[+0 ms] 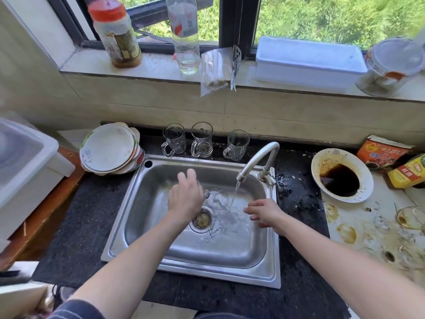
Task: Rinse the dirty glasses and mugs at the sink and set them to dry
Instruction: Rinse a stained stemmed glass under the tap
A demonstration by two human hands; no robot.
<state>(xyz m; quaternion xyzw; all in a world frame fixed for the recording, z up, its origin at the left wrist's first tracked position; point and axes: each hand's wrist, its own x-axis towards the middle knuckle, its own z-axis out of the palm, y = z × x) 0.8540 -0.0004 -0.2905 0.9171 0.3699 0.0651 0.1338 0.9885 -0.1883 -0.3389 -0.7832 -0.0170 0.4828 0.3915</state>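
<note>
Down in the sink (264, 268), a glass mug (217, 196) lies on its side, just past the drain (202, 221). A thin stream of water falls from the tap (257, 162) right beside it. The left hand (186, 198) is next to the mug's handle, with its fingers stretched out and holding nothing. It is blurry, so I cannot tell if the thumb touches the handle. The right hand (264, 212) is open too, with its fingers spread. It is near the falling water and does not touch the mug.

The mug is hard glass and probably not very heavy. It is wet, so it will likely be slippery. It could crack if it bumps the metal sink or the tap. The best place to grab it is the handle, or around its body with a whole hand.

Along the back edge of the surface, a row of three mugs (202, 139) stands upright. A stack of plates (110, 148) leans by the sink's back left corner. A bowl of dark sauce (340, 178) sits to the right of the tap. More dirty glasses (409, 217) wait near the right edge of the surface. The bent tap hangs over the sink, so a lifted mug has to go around it.
</note>
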